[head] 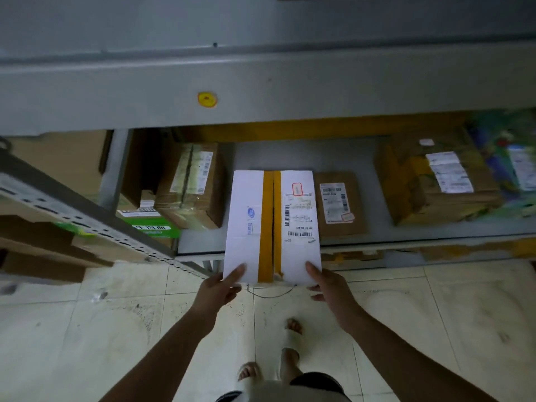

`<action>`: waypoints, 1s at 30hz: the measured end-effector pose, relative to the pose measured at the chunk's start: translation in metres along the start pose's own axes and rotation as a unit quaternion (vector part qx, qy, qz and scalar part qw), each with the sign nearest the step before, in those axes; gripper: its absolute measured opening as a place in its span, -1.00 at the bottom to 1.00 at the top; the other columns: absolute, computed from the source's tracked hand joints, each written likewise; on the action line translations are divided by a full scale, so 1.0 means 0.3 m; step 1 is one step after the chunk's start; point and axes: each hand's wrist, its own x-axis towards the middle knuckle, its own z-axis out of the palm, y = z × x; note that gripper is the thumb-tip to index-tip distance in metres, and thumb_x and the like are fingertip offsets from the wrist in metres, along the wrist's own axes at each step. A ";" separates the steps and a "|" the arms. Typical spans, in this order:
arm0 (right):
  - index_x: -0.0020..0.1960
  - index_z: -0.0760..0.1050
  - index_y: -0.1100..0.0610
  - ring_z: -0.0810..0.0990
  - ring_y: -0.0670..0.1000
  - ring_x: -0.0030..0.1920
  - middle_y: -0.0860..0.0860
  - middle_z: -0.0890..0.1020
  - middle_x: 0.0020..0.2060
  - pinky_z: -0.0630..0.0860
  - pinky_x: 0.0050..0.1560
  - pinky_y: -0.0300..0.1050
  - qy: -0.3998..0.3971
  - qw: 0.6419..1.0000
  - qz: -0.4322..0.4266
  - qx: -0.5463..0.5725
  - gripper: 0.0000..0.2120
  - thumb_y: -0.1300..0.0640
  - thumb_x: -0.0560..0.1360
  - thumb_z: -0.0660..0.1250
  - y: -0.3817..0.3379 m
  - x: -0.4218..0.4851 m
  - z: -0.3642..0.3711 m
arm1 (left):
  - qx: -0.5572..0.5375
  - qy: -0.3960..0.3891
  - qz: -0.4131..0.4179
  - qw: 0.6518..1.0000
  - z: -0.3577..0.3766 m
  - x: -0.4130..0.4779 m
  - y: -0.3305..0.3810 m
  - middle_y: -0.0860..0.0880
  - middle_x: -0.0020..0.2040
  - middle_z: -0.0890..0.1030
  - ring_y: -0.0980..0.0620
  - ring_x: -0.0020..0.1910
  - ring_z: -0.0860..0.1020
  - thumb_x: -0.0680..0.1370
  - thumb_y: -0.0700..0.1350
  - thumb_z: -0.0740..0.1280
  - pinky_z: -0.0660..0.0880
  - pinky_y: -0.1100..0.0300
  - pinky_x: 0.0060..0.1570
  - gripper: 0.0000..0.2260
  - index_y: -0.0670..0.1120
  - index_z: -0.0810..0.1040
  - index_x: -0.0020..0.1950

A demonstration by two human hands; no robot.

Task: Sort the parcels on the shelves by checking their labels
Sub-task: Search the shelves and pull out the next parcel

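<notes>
At shelf front, white parcel (272, 224), between both hands (278, 282)

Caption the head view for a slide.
Left hand and right hand hold a white parcel, label up, over a shelf of cardboard boxes.

I see a parcel storeroom, likely a courier depot: grey metal shelving (290, 91) holds taped cardboard boxes (200, 198) with barcoded shipping labels (333, 203), a white parcel (248, 195) carries another, and a perforated steel rail (87, 224) runs above scuffed pale floor tiles (435, 314).
</notes>
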 end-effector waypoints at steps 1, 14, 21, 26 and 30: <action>0.04 0.56 -0.11 0.65 0.08 0.08 -0.01 0.67 0.05 0.64 0.12 0.17 0.016 1.000 -0.017 0.012 -0.57 -0.36 0.32 0.41 0.010 -0.052 0.009 | 0.005 -0.005 0.018 1.000 -0.014 -0.040 -0.005 -0.08 0.08 0.73 -0.12 0.15 0.66 0.20 0.35 0.56 0.59 0.02 0.23 -0.30 -0.03 0.63 0.20; 0.26 0.54 -0.14 0.68 -0.18 0.05 -0.24 0.70 0.08 0.63 0.00 -0.21 0.049 0.971 -0.233 -0.026 -0.48 -0.30 0.36 0.37 0.046 -0.643 0.193 | 0.061 -0.080 0.198 0.975 -0.342 -0.571 -0.044 0.07 0.18 0.71 0.07 0.17 0.67 0.17 0.35 0.60 0.56 0.10 0.15 -0.18 0.01 0.58 0.33; 0.27 0.52 -0.17 0.67 -0.17 0.05 -0.24 0.69 0.08 0.60 -0.04 -0.19 0.069 0.970 -0.230 -0.048 -0.39 -0.43 0.31 0.36 0.138 -0.745 0.262 | 0.070 -0.090 0.199 0.973 -0.426 -0.637 -0.136 0.08 0.19 0.71 0.06 0.17 0.67 0.26 0.16 0.59 0.63 0.28 -0.04 -0.32 0.04 0.54 0.35; 0.30 0.52 -0.13 0.67 -0.14 0.08 -0.21 0.70 0.09 0.63 0.07 -0.03 0.075 0.970 -0.230 -0.038 -0.23 -0.55 0.24 0.36 0.136 -0.761 0.297 | 0.070 -0.089 0.205 0.972 -0.461 -0.653 -0.149 0.10 0.20 0.70 0.09 0.19 0.66 0.29 0.16 0.53 0.59 0.25 0.05 -0.34 0.04 0.53 0.36; 0.31 0.53 -0.11 0.67 -0.12 0.10 -0.20 0.70 0.11 0.63 0.11 0.06 0.072 0.971 -0.226 -0.041 -0.17 -0.58 0.20 0.35 0.134 -0.763 0.316 | 0.050 -0.088 0.203 0.974 -0.480 -0.656 -0.166 0.08 0.21 0.69 0.08 0.21 0.65 0.45 -0.01 0.57 0.57 0.19 0.10 -0.50 0.03 0.52 0.35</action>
